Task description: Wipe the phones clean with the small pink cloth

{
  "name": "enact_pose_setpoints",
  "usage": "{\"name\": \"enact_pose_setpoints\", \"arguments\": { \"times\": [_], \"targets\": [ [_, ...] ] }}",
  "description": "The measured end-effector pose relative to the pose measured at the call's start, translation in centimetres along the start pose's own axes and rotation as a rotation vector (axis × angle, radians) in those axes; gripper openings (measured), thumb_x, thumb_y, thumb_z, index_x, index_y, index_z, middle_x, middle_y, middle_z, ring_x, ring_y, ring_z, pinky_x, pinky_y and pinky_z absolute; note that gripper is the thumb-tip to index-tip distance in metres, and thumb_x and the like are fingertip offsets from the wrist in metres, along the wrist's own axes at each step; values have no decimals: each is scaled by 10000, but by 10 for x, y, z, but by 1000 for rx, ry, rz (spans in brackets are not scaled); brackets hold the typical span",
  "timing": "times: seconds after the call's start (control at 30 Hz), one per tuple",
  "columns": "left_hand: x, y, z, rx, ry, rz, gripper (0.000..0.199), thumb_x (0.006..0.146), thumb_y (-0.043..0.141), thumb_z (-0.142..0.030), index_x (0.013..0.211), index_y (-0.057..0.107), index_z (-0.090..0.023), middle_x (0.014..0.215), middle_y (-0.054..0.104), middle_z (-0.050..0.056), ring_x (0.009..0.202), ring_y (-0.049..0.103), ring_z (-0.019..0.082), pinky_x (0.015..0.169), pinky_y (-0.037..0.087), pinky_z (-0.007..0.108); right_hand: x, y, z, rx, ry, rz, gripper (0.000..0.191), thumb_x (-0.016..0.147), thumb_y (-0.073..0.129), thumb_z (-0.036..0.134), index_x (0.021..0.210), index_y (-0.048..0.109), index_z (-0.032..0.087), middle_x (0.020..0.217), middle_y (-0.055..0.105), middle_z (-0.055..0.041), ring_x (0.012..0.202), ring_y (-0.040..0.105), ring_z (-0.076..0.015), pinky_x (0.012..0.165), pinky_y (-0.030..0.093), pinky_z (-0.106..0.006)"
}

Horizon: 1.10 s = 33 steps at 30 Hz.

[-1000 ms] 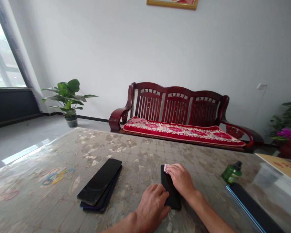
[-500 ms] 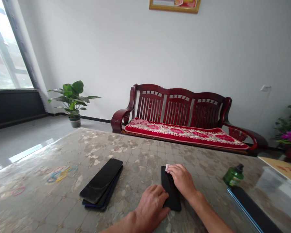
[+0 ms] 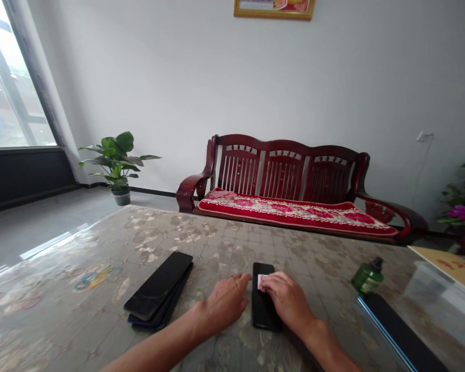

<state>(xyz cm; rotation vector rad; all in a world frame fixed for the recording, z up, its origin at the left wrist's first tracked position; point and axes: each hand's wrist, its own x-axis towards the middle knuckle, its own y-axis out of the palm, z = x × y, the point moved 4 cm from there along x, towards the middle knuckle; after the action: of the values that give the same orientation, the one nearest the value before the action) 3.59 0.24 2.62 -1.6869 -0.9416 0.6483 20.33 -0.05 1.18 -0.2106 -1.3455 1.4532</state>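
A black smartphone (image 3: 264, 312) lies flat on the table with its dark screen up. My right hand (image 3: 289, 299) is closed on a small folded pink cloth (image 3: 261, 281) and presses it to the upper part of the screen. Just left of the phone is my left hand (image 3: 228, 302), holding nothing. Its index finger reaches toward the phone's left edge; whether it touches cannot be made out. Farther left, several phones (image 3: 159, 287) lie in a skewed stack.
Coloured rubber bands (image 3: 95, 277) lie at the table's left. To the right stand a green bottle (image 3: 368, 276) with a black top, a dark phone stack (image 3: 403, 336) and a clear plastic box (image 3: 430, 289). A red wooden bench (image 3: 282, 170) is behind the table.
My left hand has come off the phone and moved left and up, its fingers straighter. My right hand has slid the pink cloth a little down the screen.
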Motion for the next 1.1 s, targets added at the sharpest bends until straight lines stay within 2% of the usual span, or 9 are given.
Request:
{"name": "enact_pose_setpoints", "arguments": {
  "times": [0.13, 0.2, 0.3, 0.5, 0.57, 0.7, 0.8, 0.97, 1.1],
  "targets": [
    [22, -5, 1, 67, 70, 16, 639, 675, 572, 64, 1248, 521, -214, 1168, 631, 85, 1098, 607, 257, 915, 492, 358, -11, -2, 20, 38, -32, 79, 245, 982, 502, 193, 825, 681, 250, 851, 723, 8, 852, 632, -175, 788, 486, -275],
    [38, -4, -5, 152, 222, 26, 820, 641, 655, 56, 1361, 433, -265, 1337, 529, 99, 1222, 515, 287, 959, 471, 391, -12, -3, 22, 29, -21, 79, 265, 990, 487, 195, 813, 679, 247, 835, 719, 4, 848, 632, -178, 793, 483, -278],
    [60, 1, -14, 309, 457, 68, 723, 703, 728, -24, 1325, 475, -293, 1456, 406, 118, 1353, 368, 332, 992, 442, 443, -11, -4, 19, 5, 23, 23, 284, 991, 468, 177, 817, 684, 236, 839, 719, -12, 873, 633, -191, 806, 486, -290],
    [79, 4, -17, 317, 525, 130, 560, 773, 715, -73, 1234, 546, -342, 1407, 469, 65, 1343, 379, 294, 997, 426, 437, -23, -7, 23, 39, -78, 73, 235, 972, 493, 150, 879, 684, 251, 966, 728, 2, 930, 629, -176, 852, 472, -289],
    [79, 2, -15, 312, 507, 153, 569, 725, 762, -94, 1206, 564, -327, 1386, 488, 66, 1325, 394, 297, 1011, 411, 442, -23, -10, 17, 15, -64, 82, 235, 975, 488, 152, 880, 681, 248, 959, 728, 0, 925, 626, -179, 855, 465, -294],
    [78, -5, -2, 301, 400, 201, 613, 580, 871, -215, 1130, 608, -280, 1341, 518, 89, 1250, 449, 344, 972, 438, 456, -9, -9, -5, -88, 95, 77, 262, 973, 480, 144, 845, 694, 226, 859, 722, -11, 866, 623, -192, 806, 461, -299],
    [71, -11, 11, 285, 287, 214, 608, 524, 888, -333, 1068, 643, -216, 1211, 583, 123, 1149, 516, 358, 922, 473, 452, 1, -3, -4, -116, 126, 84, 264, 956, 490, 112, 831, 698, 217, 866, 724, -12, 867, 619, -191, 798, 452, -291],
    [41, -11, 22, 222, 99, 148, 595, 585, 813, -425, 1081, 640, -145, 1144, 598, 158, 1059, 563, 347, 849, 519, 420, -7, 7, 20, -81, 39, 95, 212, 927, 546, 93, 854, 690, 231, 892, 721, 8, 907, 607, -176, 832, 444, -276],
    [14, 1, 18, 178, -45, 65, 535, 689, 707, -460, 1089, 628, -113, 1142, 580, 184, 1072, 543, 364, 885, 494, 449, -14, 5, 13, -125, 89, 15, 229, 900, 547, 65, 861, 700, 231, 913, 729, 3, 903, 611, -193, 829, 458, -305]
  ]
}}
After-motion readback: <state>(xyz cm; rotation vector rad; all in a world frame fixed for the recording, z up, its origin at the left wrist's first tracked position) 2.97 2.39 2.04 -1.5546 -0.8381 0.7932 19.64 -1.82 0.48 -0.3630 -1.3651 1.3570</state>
